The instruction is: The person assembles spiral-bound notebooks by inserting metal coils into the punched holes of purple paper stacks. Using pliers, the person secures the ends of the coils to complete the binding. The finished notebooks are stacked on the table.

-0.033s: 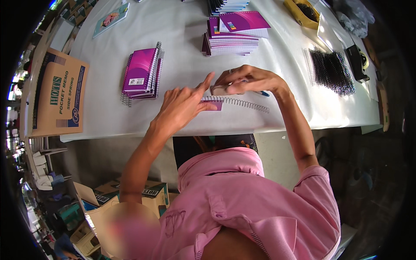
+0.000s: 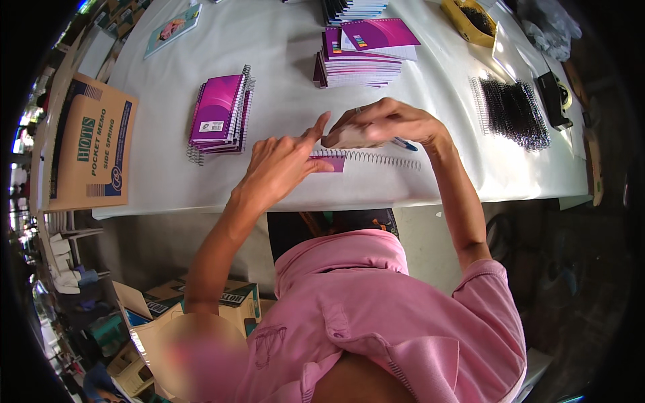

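Centrally in the frame, both hands meet over a small purple notebook lying near the front edge of the white desk. Left hand rests with its fingers partly curled over the notebook's left end, forefinger raised and pointing up toward the right hand; its grip is loose and holds nothing that can be made out. Right hand is just above the notebook, fingers drawn together in a narrow grip; what it pinches cannot be told. A white wire coil runs along the notebook's upper edge and extends past it to the right. A blue pen shows just beneath the right hand. Left of centre sits a stack of bound purple notebooks; upper centre holds a stack of unbound purple pads. A bundle of black coils lies at right, a yellow tray at upper right, and a black tape dispenser at the far right. A brown carton lies flat at left.
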`<state>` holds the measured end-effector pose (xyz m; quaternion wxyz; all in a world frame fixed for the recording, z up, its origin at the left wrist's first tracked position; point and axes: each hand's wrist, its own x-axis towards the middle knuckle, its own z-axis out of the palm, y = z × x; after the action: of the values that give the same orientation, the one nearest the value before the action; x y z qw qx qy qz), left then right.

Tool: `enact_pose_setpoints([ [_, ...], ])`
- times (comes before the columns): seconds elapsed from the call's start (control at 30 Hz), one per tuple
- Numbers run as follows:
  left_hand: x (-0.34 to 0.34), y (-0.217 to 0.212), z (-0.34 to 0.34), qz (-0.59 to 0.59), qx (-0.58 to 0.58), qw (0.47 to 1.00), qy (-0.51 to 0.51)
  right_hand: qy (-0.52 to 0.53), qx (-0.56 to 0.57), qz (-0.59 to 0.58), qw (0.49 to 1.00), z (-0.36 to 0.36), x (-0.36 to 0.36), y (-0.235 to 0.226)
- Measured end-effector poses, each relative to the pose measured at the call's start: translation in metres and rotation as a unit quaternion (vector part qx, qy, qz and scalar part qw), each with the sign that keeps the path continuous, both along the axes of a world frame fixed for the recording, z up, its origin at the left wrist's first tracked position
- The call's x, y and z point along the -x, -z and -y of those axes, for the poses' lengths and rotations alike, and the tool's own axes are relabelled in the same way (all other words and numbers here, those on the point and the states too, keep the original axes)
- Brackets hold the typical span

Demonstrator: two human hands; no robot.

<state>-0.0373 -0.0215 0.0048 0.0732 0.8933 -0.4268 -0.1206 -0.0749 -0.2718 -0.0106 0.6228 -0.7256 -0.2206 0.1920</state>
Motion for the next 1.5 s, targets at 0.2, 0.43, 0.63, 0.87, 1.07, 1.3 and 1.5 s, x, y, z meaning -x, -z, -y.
enact_pose_setpoints([
  [0.2, -0.005, 0.001, -0.007, 0.009, -0.004, 1.000, 0.000, 0.022, 0.075, -0.020, 0.997, -0.010, -0.009, 0.001],
  [0.43, -0.010, 0.009, -0.019, 0.032, 0.040, 0.998, -0.027, 0.025, 0.013, -0.016, 0.999, -0.013, -0.019, 0.010],
  [0.63, -0.012, 0.011, -0.030, 0.034, 0.070, 0.995, -0.067, 0.005, 0.074, -0.006, 0.997, -0.030, -0.027, 0.004],
  [0.87, -0.015, 0.024, -0.043, -0.063, 0.184, 0.975, -0.105, 0.025, 0.107, -0.032, 0.993, -0.040, -0.030, -0.001],
  [1.07, -0.018, 0.043, -0.046, -0.182, 0.362, 0.906, -0.121, 0.029, 0.002, -0.051, 0.998, -0.045, -0.036, 0.004],
  [1.3, -0.018, 0.056, -0.049, -0.243, 0.423, 0.863, -0.130, 0.008, 0.093, -0.024, 0.995, -0.053, -0.045, -0.002],
  [1.5, -0.018, 0.058, -0.051, -0.317, 0.434, 0.830, -0.150, 0.027, 0.128, -0.026, 0.991, -0.064, -0.042, -0.013],
])
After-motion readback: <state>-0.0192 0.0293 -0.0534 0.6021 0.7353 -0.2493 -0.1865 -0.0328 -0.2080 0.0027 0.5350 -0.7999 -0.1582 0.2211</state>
